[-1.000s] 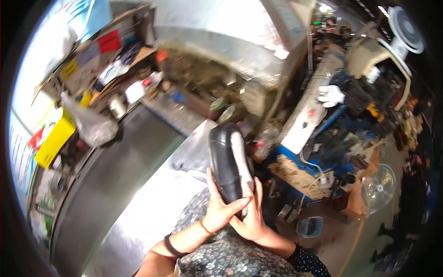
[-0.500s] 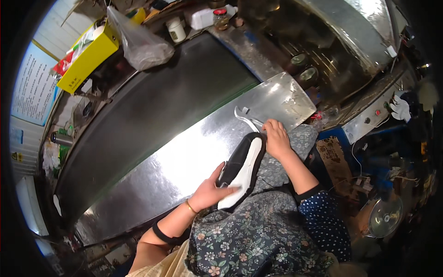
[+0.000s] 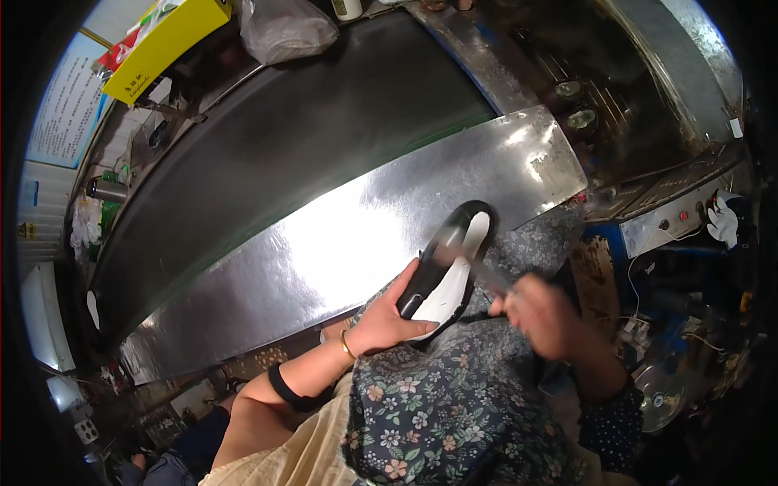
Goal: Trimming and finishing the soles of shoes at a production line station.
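A black shoe upper [image 3: 429, 279], white on its upturned underside, rests tilted between my lap and the edge of the shiny metal bench top [image 3: 275, 235]. My left hand [image 3: 393, 320] grips its near end, thumb on the white underside and fingers along the far side. In my right hand [image 3: 543, 316], blurred by motion, is a hammer [image 3: 490, 277]. Its smeared head lies over the middle of the shoe; whether it touches cannot be told. A floral apron [image 3: 438, 397] covers my lap beneath the shoe.
A dark conveyor belt [image 3: 300, 130] runs beyond the metal top. At the far left are a yellow box [image 3: 166, 49] and a plastic bag [image 3: 288, 32]. On the right stand a control panel [image 3: 664, 231] with buttons and a white glove [image 3: 721, 220].
My right hand has picked up the hammer from the metal top and swung it over the shoe. My left hand and the shoe have shifted slightly right, and the view has tilted down.
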Demonstrator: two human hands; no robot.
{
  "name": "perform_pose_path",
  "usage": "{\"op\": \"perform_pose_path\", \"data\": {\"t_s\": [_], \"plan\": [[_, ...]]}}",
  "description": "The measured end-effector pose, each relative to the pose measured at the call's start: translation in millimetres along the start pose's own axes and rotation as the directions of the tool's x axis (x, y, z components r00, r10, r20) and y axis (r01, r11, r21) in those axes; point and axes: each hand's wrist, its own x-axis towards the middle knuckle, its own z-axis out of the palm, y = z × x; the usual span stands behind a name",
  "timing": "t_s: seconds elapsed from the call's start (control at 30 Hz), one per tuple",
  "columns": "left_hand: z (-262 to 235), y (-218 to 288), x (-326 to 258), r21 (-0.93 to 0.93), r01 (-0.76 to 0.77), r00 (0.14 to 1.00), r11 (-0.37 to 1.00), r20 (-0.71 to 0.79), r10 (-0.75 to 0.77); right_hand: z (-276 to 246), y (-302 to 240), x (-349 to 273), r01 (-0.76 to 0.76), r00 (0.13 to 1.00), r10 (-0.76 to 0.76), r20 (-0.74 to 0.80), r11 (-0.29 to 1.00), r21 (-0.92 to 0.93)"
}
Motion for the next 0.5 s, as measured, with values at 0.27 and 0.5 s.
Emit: {"op": "perform_pose_path", "data": {"t_s": [0.27, 0.5], "plan": [[0, 14, -3, -0.061, 0.196, 0.978, 0.979, 0.085, -0.191, 28, -16, -22, 0.283, 0.957, -0.289, 0.016, 0.925, -0.253], [-5, 13, 8, 0.017, 0.086, 0.995, 0.996, 0.056, -0.087, 30, -5, -11, 0.158, 0.987, -0.132, 0.095, 0.914, -0.372]]}}
